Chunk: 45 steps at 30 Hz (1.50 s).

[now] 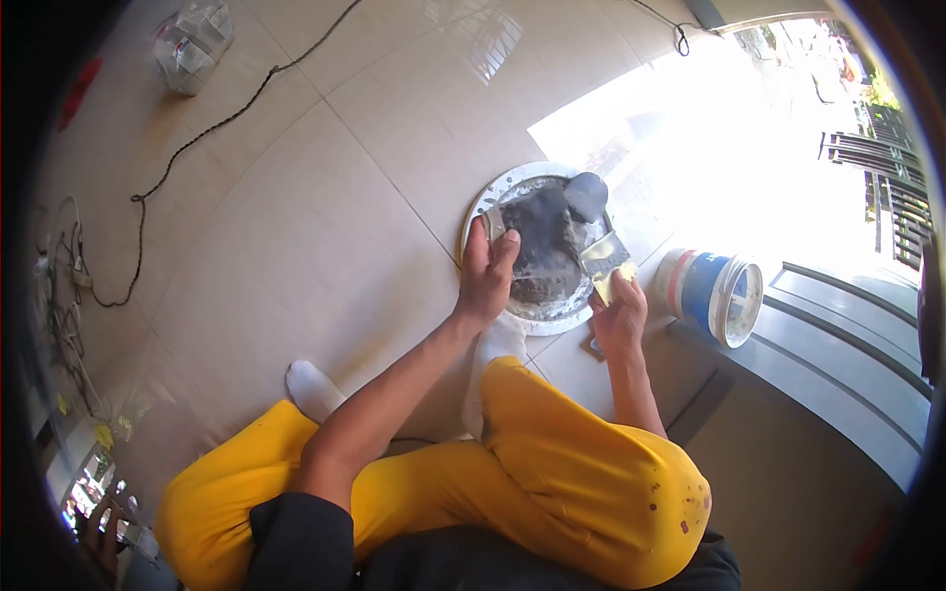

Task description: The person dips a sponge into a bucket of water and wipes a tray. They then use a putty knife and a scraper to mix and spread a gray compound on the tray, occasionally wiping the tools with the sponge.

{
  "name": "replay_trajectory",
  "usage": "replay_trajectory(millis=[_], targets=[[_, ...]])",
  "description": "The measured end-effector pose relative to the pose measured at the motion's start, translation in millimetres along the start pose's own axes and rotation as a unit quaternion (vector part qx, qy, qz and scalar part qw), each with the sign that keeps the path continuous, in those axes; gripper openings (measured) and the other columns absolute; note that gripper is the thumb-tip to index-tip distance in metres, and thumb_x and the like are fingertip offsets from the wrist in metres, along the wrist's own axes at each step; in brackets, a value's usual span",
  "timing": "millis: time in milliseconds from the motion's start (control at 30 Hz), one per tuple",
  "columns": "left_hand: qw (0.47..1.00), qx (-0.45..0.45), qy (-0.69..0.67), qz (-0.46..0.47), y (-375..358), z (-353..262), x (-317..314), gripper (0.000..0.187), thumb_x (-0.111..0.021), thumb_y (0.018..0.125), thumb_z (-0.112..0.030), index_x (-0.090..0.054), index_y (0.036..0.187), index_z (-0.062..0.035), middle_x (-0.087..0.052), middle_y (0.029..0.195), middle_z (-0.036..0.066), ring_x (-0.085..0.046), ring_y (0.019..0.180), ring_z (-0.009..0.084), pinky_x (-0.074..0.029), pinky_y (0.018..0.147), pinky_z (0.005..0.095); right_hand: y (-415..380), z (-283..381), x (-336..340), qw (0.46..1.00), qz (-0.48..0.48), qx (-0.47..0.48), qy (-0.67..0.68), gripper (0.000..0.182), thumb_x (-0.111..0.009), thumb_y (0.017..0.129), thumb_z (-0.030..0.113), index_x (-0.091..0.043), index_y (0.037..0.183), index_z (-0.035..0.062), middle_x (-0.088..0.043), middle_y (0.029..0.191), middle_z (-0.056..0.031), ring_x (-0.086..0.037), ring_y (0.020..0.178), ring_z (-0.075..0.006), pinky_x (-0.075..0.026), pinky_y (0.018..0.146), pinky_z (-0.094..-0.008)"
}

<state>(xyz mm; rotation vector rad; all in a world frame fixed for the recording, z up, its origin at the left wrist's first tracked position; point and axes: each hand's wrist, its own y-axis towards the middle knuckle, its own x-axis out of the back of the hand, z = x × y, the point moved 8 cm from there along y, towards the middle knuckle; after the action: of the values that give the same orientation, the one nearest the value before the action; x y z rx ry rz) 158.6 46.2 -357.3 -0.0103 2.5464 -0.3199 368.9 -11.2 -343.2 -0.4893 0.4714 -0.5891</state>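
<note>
A round white basin (509,181) on the floor holds dark grey, wet-looking paste (544,231). My left hand (485,276) is closed at the basin's left side, its thumb toward the paste, on a flat greyish scraper (495,221) mostly hidden by the fingers. From the right, my right hand (621,310) grips a flat yellowish scraper (605,258) smeared with grey; its blade reaches over the basin's right rim. A dark grey rounded object (586,196) sits at the basin's upper right edge.
A white and blue bucket (711,294) lies on its side to the right, near a metal door track (838,325). A black cord (227,120) crosses the tiled floor at left. A clear bag-like container (192,47) stands far left. My feet and yellow trousers (591,483) are close below the basin.
</note>
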Motion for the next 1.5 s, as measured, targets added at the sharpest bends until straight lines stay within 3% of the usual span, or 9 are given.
replay_trajectory(millis=[300,500,733,1100,1200,1267,1333,1400,1500], targets=[[0.994,-0.028,0.11,-0.004,-6.9,-16.6,-1.4,0.031,-0.054,0.091,-0.014,-0.048,0.118,-0.0014,-0.06,0.098,0.006,-0.056,0.077,0.0075,-0.046,0.068,0.022,-17.3,-31.5,-9.6,0.988,0.094,-0.105,-0.065,0.015,-0.058,0.086,0.008,-0.058,0.096,-0.0028,-0.064,0.087,-0.0101,-0.063,0.071,-0.0161,-0.056,0.06,-0.0313],[0.823,-0.297,0.433,0.215,-16.5,-42.5,-30.8,0.03,-0.054,0.081,-0.001,-0.056,0.11,-0.0058,-0.065,0.088,0.014,-0.064,0.072,0.0307,-0.051,0.058,0.0334,-10.7,1.5,-23.2,0.982,0.176,-0.046,-0.057,0.013,-0.058,0.087,0.009,-0.06,0.094,-0.0016,-0.065,0.084,-0.0088,-0.063,0.067,-0.0158,-0.054,0.061,-0.0304],[0.97,0.004,0.244,0.027,30.8,-20.4,52.1,0.021,-0.052,0.088,-0.016,-0.052,0.102,-0.0013,-0.057,0.088,0.0,-0.05,0.078,0.009,-0.042,0.072,0.0237,-24.3,-44.9,61.7,0.985,0.06,-0.12,-0.107,0.012,-0.059,0.085,0.005,-0.059,0.093,-0.0035,-0.063,0.089,-0.0106,-0.064,0.076,-0.0192,-0.056,0.067,-0.0347],[0.992,-0.043,0.112,-0.046,42.9,-28.2,75.5,0.015,-0.048,0.089,-0.012,-0.048,0.098,-0.0008,-0.054,0.09,0.002,-0.045,0.08,0.0081,-0.039,0.075,0.0229,25.7,-60.7,9.5,0.97,0.011,-0.134,-0.203,0.01,-0.057,0.082,0.001,-0.058,0.083,-0.0085,-0.058,0.074,-0.0091,-0.058,0.062,-0.0133,-0.056,0.062,-0.0297],[0.992,-0.065,0.095,-0.059,44.8,-37.9,78.1,0.016,-0.048,0.089,-0.013,-0.048,0.098,-0.0009,-0.054,0.089,0.001,-0.045,0.08,0.0082,-0.038,0.075,0.0232,28.2,-22.9,-14.7,0.903,0.057,-0.045,-0.424,0.014,-0.057,0.081,0.004,-0.063,0.087,-0.0065,-0.061,0.08,-0.0108,-0.062,0.067,-0.0184,-0.055,0.061,-0.0309],[0.989,-0.07,0.105,-0.075,45.2,-38.8,85.9,0.016,-0.048,0.089,-0.014,-0.048,0.098,-0.0009,-0.054,0.089,0.001,-0.045,0.08,0.0085,-0.038,0.076,0.0235,-13.2,14.8,-79.8,0.585,0.1,0.394,-0.702,0.018,-0.058,0.073,0.002,-0.064,0.09,-0.0009,-0.061,0.09,-0.0099,-0.061,0.071,-0.0211,-0.053,0.061,-0.0326],[0.989,-0.062,0.107,-0.083,42.7,-36.4,85.5,0.017,-0.048,0.089,-0.015,-0.048,0.099,-0.0007,-0.054,0.089,0.001,-0.045,0.08,0.0086,-0.038,0.077,0.0237,-23.6,-43.3,-75.9,0.384,0.211,0.45,-0.778,0.027,-0.058,0.066,0.001,-0.067,0.091,0.0062,-0.057,0.1,-0.0071,-0.057,0.079,-0.0216,-0.052,0.06,-0.0343],[0.987,-0.076,0.075,-0.12,41.6,-42.9,82.0,0.018,-0.048,0.089,-0.015,-0.047,0.099,-0.0002,-0.055,0.089,0.001,-0.045,0.08,0.0085,-0.038,0.076,0.0231,-26.5,-79.2,-54.7,0.295,0.312,0.383,-0.818,0.023,-0.057,0.068,0.002,-0.067,0.089,0.0066,-0.057,0.098,-0.0067,-0.057,0.078,-0.022,-0.052,0.06,-0.0335],[0.988,-0.07,0.113,-0.081,42.0,-41.6,84.7,0.019,-0.049,0.089,-0.015,-0.046,0.1,0.0003,-0.052,0.087,0.0,-0.043,0.078,0.0077,-0.037,0.074,0.0223,-8.4,-38.1,-81.2,0.347,0.281,0.364,-0.817,0.019,-0.057,0.07,0.006,-0.068,0.084,0.0116,-0.06,0.085,-0.0062,-0.057,0.081,-0.0222,-0.05,0.062,-0.0346]])
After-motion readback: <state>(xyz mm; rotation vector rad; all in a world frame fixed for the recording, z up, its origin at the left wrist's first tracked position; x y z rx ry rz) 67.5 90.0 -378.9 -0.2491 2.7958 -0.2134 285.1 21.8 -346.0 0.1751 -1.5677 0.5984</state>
